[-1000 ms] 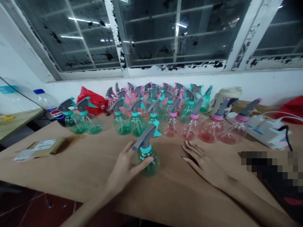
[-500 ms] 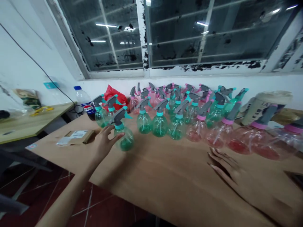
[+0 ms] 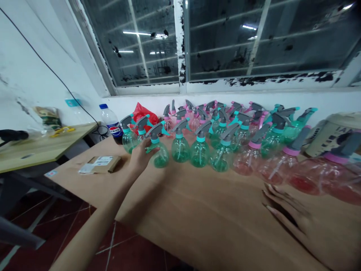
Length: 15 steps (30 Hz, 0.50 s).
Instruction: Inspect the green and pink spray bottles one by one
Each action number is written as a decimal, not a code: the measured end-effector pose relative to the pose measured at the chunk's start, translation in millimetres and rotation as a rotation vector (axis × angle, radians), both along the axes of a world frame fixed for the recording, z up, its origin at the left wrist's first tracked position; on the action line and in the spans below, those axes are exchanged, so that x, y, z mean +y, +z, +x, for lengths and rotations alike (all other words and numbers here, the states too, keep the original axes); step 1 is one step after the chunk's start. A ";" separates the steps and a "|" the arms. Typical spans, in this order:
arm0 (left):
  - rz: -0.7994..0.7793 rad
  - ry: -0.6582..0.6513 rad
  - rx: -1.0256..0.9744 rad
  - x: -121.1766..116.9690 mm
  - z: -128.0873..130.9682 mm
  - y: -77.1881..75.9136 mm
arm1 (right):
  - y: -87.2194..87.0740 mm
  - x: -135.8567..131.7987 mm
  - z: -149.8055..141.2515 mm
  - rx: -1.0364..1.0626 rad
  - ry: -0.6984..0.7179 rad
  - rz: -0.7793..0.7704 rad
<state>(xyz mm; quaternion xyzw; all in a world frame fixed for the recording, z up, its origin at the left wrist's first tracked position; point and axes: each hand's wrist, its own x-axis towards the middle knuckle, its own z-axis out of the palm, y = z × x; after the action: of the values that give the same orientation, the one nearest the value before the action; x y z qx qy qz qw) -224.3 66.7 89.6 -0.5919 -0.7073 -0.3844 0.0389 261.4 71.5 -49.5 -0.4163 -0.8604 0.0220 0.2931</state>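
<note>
My left hand [image 3: 141,156] is closed around the upper part of a green spray bottle [image 3: 160,155] with a grey and turquoise trigger head. That bottle is upright at the left end of the front row, and part of it is hidden by my fingers. Right beside it is another green spray bottle [image 3: 180,147]. My right hand [image 3: 293,214] lies on the table with its fingers stretched out and nothing in them. It is nearest to a red-tinted spray bottle [image 3: 304,180] with a pink collar.
Several more green and pink spray bottles crowd the table [image 3: 197,210] toward the window. A cola bottle [image 3: 113,126], a red plastic bag [image 3: 145,116] and a cardboard packet [image 3: 113,165] are on the left. A beige printed bag [image 3: 328,133] stands at the right.
My left hand has moved the green spray bottle away from me, into line with the front row. My right hand still rests on the table. The view has shifted left slightly.
</note>
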 end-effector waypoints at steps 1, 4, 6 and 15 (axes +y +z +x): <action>0.000 0.005 -0.003 0.8 0.8 0.6 | 0.8 -0.1 -0.3 0.004 0.003 0.005; -0.006 0.023 0.000 4.5 2.6 2.6 | 2.4 -0.2 0.1 0.004 0.007 0.006; -0.018 0.025 0.007 8.2 2.8 4.3 | 3.1 0.0 1.3 -0.017 0.004 -0.005; -0.046 -0.025 0.065 30.9 -2.6 10.2 | 4.2 -2.3 0.2 -0.027 -0.023 0.001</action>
<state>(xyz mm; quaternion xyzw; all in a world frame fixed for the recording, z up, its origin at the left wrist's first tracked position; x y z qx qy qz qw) -226.8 97.6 99.8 -0.6139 -0.7068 -0.3489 0.0435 261.6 69.2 -45.2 -0.4263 -0.8594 0.0128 0.2820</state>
